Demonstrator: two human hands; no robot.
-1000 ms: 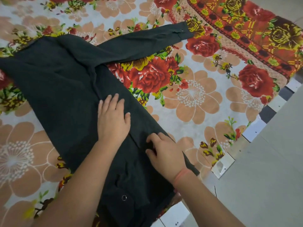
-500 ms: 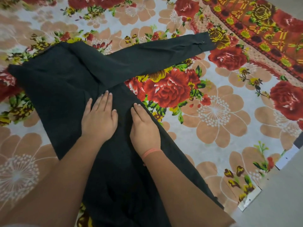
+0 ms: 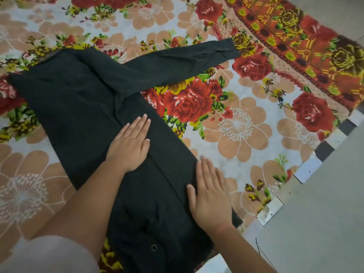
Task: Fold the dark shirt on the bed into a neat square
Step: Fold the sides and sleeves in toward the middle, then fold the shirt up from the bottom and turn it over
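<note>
The dark, almost black woven cotton shirt (image 3: 84, 107) lay spread flat across the bed with its flower-printed sheet (image 3: 246, 134), body running diagonally toward the person and one long sleeve (image 3: 177, 62) stretched out to the upper right, its buttoned cuff ending near the orange patterned border. Both hands were flat and open, gripping nothing: the left hand (image 3: 131, 143) pressed palm-down on the middle of the body beside a lengthwise fold line, the right hand (image 3: 211, 196) lay palm-down along the shirt's right edge near the hem, fingers partly over the sheet. The two were well apart.

The cloth looked thin, light and limp, matte rather than slippery, so it would likely hold a crease once pressed but sag if lifted by one point. The sleeve seemed best taken near the cuff and the shoulder seam together; the body, by pinching both corners of an edge. A metal snap (image 3: 153, 247) showed near the hem.
</note>
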